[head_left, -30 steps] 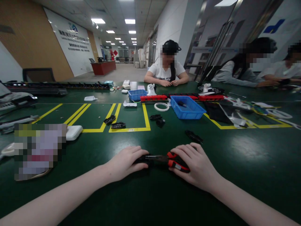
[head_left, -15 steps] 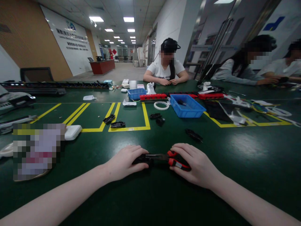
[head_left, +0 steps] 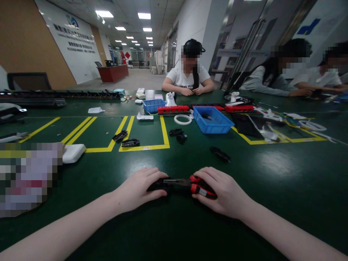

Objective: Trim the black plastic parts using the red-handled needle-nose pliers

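My right hand [head_left: 221,190] is closed around the red and black handles of a pair of long-nose pliers [head_left: 179,183]. The jaws point left and their tips meet a black part [head_left: 157,185]. That part is gripped in my left hand [head_left: 137,186], between thumb and fingers, just above the green table. Fingers cover much of it, so its full shape is hidden. Beyond my hands lie similar black parts: one [head_left: 220,154] to the right, a pair [head_left: 176,132] with a round black piece [head_left: 181,138], and others [head_left: 130,143] near the yellow tape.
A blue bin [head_left: 214,121] holding a dark item stands ahead, with a smaller blue bin [head_left: 153,106] behind. A white ring [head_left: 182,119] lies between. At left are a white box [head_left: 73,153] and a blurred-out object [head_left: 35,174]. A person [head_left: 189,78] sits opposite; others sit at right.
The view has turned slightly to the right, so the table and its items appear shifted left. Both hands keep their hold; the pliers stay at the black part.
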Available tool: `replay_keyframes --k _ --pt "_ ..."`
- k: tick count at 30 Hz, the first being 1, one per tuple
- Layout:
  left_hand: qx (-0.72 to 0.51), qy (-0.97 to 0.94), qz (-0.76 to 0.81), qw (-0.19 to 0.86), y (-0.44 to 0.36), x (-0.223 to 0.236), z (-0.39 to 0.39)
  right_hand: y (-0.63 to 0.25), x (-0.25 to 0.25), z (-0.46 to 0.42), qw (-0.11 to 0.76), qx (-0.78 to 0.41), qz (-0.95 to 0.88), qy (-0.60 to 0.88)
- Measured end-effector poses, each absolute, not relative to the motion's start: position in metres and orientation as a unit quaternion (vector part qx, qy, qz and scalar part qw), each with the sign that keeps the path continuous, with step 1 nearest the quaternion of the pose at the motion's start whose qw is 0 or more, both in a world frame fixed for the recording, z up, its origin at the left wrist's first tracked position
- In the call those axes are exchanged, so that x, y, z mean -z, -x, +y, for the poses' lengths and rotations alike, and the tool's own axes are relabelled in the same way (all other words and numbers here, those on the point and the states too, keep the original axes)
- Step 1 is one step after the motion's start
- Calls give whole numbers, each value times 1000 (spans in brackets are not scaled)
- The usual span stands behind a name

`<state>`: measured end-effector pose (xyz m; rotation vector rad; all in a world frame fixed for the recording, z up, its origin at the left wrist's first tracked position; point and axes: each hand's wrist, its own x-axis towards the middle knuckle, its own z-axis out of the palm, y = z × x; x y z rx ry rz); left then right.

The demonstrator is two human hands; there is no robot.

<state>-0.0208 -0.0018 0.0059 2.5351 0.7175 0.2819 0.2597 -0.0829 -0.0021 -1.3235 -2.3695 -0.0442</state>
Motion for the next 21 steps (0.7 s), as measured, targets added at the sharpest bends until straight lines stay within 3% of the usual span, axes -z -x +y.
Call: replay_keyframes --k 9,21 --pt "-96 -930 272 229 21 -3 -2 -256 1 -84 222 -24 -844 487" --pt "-104 -931 256 239 22 -6 -2 -261 8 -80 250 57 -856 449"
